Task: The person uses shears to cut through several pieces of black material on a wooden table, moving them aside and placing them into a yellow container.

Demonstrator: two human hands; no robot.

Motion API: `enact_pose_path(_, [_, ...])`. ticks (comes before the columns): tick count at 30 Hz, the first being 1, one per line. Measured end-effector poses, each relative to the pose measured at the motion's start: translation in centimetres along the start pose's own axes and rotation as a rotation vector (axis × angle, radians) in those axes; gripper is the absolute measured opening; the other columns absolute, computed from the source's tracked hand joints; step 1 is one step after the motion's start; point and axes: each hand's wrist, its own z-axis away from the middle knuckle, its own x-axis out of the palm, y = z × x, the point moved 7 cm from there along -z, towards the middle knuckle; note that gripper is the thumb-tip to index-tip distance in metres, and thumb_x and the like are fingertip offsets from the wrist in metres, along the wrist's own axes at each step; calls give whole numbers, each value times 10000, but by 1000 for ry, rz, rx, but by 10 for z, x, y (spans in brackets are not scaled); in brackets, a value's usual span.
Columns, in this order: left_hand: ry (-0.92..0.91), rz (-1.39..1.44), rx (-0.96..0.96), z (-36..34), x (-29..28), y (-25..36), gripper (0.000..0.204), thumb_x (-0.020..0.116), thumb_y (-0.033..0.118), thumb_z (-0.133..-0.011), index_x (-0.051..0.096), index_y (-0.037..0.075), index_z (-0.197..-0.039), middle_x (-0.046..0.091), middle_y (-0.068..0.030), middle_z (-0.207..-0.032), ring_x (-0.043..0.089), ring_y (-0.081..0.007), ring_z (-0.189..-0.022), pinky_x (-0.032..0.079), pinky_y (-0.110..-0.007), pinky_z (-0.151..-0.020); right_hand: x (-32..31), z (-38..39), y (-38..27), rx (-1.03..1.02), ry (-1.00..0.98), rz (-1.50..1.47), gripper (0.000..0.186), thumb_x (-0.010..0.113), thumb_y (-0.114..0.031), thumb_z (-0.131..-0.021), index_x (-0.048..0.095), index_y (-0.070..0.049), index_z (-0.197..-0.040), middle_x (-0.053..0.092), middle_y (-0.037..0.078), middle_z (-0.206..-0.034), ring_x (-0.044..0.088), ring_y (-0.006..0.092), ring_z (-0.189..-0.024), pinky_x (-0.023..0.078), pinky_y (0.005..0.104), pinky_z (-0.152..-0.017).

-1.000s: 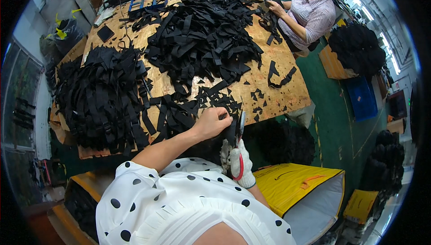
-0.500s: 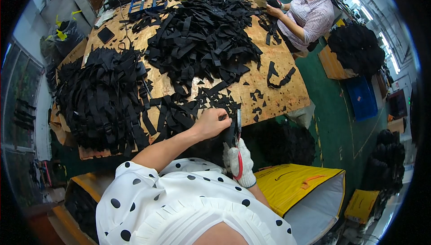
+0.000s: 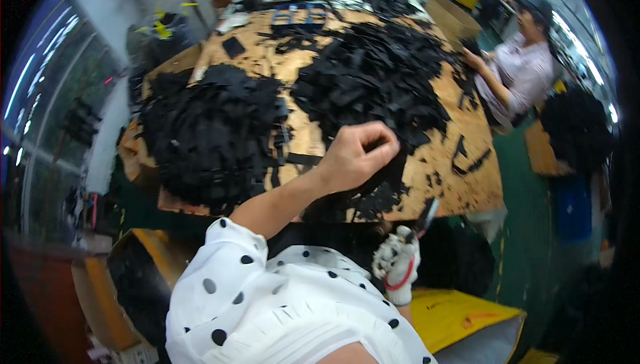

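My left hand [image 3: 360,154] is raised over the wooden table [image 3: 420,211] at the near edge of the big pile of black strap pieces [image 3: 367,77], its fingers curled; what they hold, if anything, is hidden against the dark material. Lower right, my right hand [image 3: 400,277], in a worn white glove, grips red-handled scissors [image 3: 427,216], blades pointing up past the table's front edge. A second heap of black straps [image 3: 200,137] lies to the left, and small black offcuts [image 3: 373,201] are scattered along the front.
A co-worker [image 3: 513,77] works at the table's right. A blue rack [image 3: 300,14] and cardboard box [image 3: 453,21] are at the back. Below are a yellow bag [image 3: 460,317] and an open carton [image 3: 93,284]; a black heap [image 3: 573,131] stands on the right.
The view has shifted and is blurred, with the table appearing further right. My left hand has moved up and away from the scissors; my right hand stays low, still gripping them.
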Motion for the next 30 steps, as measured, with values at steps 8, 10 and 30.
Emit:
enact_pose_path(8, [244, 118, 148, -29, -109, 101, 126, 601, 144, -879, 616, 20, -898, 555, 8, -700, 493, -41, -540, 416, -180, -493, 5, 2, 0, -147, -102, 254, 631, 500, -597, -840, 400, -66, -1167, 450, -8, -628, 437, 84, -448, 375, 214, -374])
enact_pose_path(10, [272, 49, 183, -27, -134, 127, 149, 603, 164, -874, 622, 22, -917, 575, -2, -719, 520, -47, -564, 429, -184, -490, 15, 4, -2, -155, -152, 236, 608, 495, -587, -849, 407, -68, -1155, 451, -8, -633, 436, 82, -456, 376, 212, -383])
enact_pose_path(30, [614, -1244, -163, -44, -292, -29, 188, 592, 240, -815, 634, 76, -896, 632, -203, -810, 613, -387, -778, 482, -451, -679, 9, -10, 22, 56, -53, 289, 253, 435, -223, -899, 455, -76, -1104, 460, 1, -573, 422, 95, -409, 370, 230, -373])
